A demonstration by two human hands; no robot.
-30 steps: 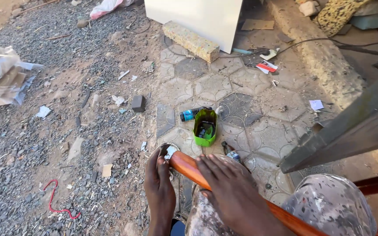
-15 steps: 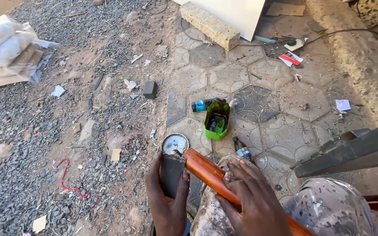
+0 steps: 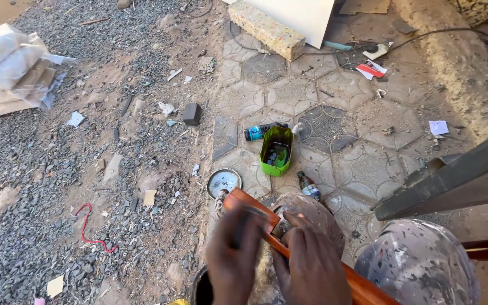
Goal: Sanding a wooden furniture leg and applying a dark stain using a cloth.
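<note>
left hand [image 3: 234, 257]: lies on top of the orange-brown wooden piece [image 3: 255, 217], fingers pointing up the frame toward its near end; blurred, so whether the grip closes round the wood cannot be told.
right hand [image 3: 312, 265]: pressed on the same wooden piece just beside the left hand, fingers bent over what may be a small pale pad or scrap [image 3: 280, 226]; the blur leaves it unclear whether the grip is closed on it.
wooden piece: runs slantwise from the round metal lid [image 3: 224, 182] down to the lower right edge, resting across the paint-spattered knee [image 3: 312, 217].
other knee [image 3: 419, 265]: lower right, same spattered cloth.
metal lid: flat on the paving, touching or just short of the wood's end.
green tub [image 3: 276, 151]: open on the hexagon paving [image 3: 334, 124], above the lid, dark things inside.
blue spray can [image 3: 260, 131]: lying on its side just beside the tub's top edge.
small dark bottle [image 3: 309, 186]: lying near the knee, right of the lid.
red cord [image 3: 90, 229]: curled on the gravel, well apart to the left.
dark metal bar [image 3: 453, 181]: slanting in at the right.
</note>
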